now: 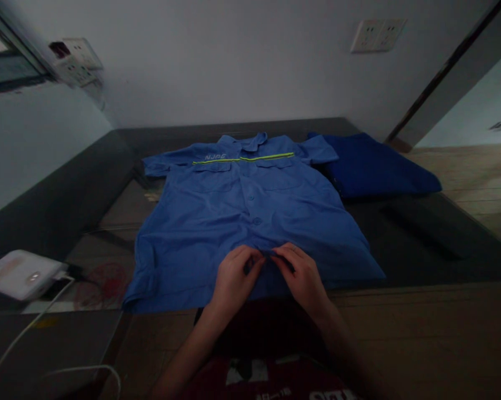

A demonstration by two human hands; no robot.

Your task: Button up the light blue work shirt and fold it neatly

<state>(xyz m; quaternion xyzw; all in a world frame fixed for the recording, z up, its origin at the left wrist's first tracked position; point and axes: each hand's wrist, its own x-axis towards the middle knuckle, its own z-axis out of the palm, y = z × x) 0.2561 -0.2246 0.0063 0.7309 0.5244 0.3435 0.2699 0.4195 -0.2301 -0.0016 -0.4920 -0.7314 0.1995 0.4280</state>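
Note:
A blue short-sleeved work shirt [200, 222] lies face up and spread out, its collar towards the wall. Lettering and a yellow-green stripe cross its chest, and buttons run down the middle. Low on the front placket, my left hand [236, 275] pinches the shirt's fabric between thumb and fingers. My right hand [300, 275] pinches the cloth just beside it, so the fingertips of both hands almost meet. Whatever button or buttonhole lies between the fingertips is hidden.
A folded darker blue garment [375, 164] lies right of the shirt on the dark table [425, 266]. At the left sits a white device [23, 272] with a white cable [34, 322]. Wall sockets [377, 36] are above the table, wooden floor [475, 172] to the right.

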